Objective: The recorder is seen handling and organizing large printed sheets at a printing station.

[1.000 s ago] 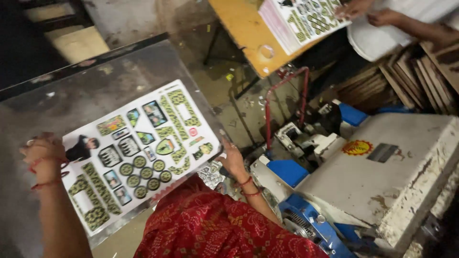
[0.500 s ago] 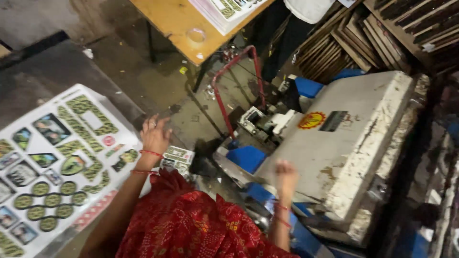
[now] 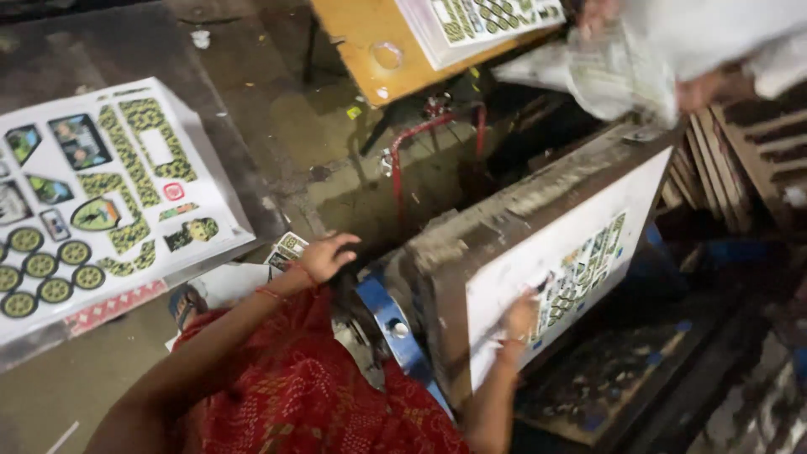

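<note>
My right hand [image 3: 519, 319] is at the lower edge of a white printed sheet [image 3: 580, 261] that lies against the raised, tilted plate of a grey press machine [image 3: 496, 219], and its fingers pinch the sheet. My left hand [image 3: 326, 256] rests with loosely bent fingers by the blue front of the machine [image 3: 388, 313], holding nothing. Just left of that hand lie small printed scraps [image 3: 287, 249]. A stack of white sheets printed with green and black sticker shapes [image 3: 109, 193] sits on the dark table at the left. My red patterned clothing [image 3: 294, 395] fills the bottom.
An orange board [image 3: 370, 42] with another printed sheet [image 3: 479, 18] is at the top. Another person's hands [image 3: 698, 88] hold a crumpled pale sheet at the top right. A red metal frame [image 3: 420, 134] stands on the dirty floor. Wooden slats [image 3: 748, 160] lean at the right.
The machine's plate has swung up and shows a printed sheet. My right hand moved onto that sheet. My left hand left the sticker stack and came beside the machine's front.
</note>
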